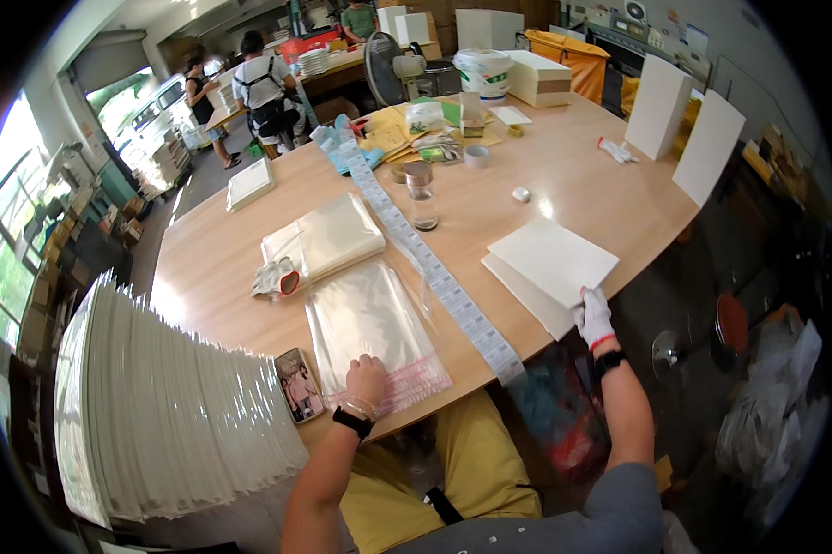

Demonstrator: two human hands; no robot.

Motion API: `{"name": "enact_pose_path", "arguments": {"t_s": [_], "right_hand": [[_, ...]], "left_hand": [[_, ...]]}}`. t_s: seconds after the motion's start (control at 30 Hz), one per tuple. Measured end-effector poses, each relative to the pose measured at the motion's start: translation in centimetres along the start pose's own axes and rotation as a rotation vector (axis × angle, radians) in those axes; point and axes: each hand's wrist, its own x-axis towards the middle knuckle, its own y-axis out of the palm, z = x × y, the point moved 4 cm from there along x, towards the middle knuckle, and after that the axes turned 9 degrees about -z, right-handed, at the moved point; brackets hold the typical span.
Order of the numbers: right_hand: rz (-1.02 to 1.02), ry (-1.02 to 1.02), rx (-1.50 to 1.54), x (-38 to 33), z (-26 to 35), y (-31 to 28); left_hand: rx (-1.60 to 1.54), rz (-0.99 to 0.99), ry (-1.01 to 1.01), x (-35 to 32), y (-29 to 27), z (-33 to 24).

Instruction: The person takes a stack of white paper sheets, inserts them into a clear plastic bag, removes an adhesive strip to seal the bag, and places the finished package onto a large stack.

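My left hand (366, 380), bare, rests with its fingers laid on the lower part of a pile of clear plastic bags (356, 309) with pink-striped edges. My right hand (595, 319), in a white glove with a red cuff, grips the near right corner of a white board (559, 257). That board lies askew over another white board (527, 300) at the table's edge. Between my hands runs a long strip of printed labels (444, 282), its near end hanging past the edge. Behind the bags lies a thicker stack of clear bags (328, 235), with a white glove (276, 278) at its corner.
A tall stack of plastic-wrapped white boards (176, 397) stands at left, beside a phone (300, 385). A glass jar (422, 197), tape roll (476, 156), bucket (482, 74) and fan (385, 69) stand farther off. White panels (658, 106) rise at right. People work in the background.
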Motion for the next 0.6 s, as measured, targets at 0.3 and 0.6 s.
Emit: {"name": "enact_pose_path", "arguments": {"t_s": [0.3, 0.6], "right_hand": [[0.593, -0.031, -0.15, -20.1, 1.7, 1.7], [0.484, 0.469, 0.04, -26.4, -3.3, 3.3]], "left_hand": [[-0.25, -0.138, -0.079, 0.8, -3.3, 2.9], [-0.263, -0.585, -0.479, -2.6, -4.8, 4.3]]}}
